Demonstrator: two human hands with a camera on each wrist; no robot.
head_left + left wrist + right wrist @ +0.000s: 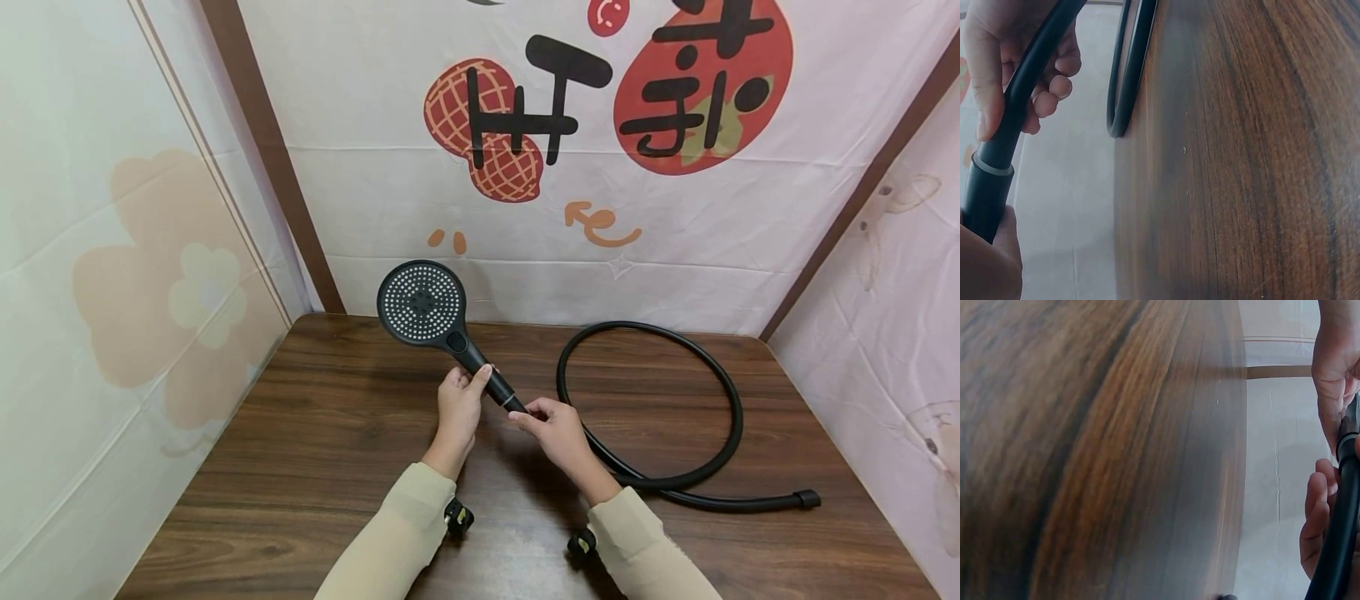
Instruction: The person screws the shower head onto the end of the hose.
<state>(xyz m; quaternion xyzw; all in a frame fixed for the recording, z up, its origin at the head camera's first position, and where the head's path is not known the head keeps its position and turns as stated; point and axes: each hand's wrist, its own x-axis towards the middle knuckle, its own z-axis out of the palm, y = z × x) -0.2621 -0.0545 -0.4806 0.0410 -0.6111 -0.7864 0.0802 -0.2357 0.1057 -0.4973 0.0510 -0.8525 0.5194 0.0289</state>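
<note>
A black shower head (422, 303) with a round face of pale nozzles is held up over the table, its handle slanting down to the right. My left hand (459, 408) grips that handle, thumb along its near side. At the handle's lower end my right hand (557, 433) pinches the end of a black hose (733, 408). A thin pale ring (992, 166) shows at the joint between handle and hose end in the left wrist view. From the right hand the hose loops across the table's right side. In the right wrist view, the hose (1339, 531) runs down past the right fingers.
The brown wooden table (315, 467) meets a printed cloth wall (360, 208) at the back, with cloth walls on both sides. The hose's free end, with a ribbed fitting (807, 498), lies near the table's right edge. A dark camera (459, 517) sits on the left wrist.
</note>
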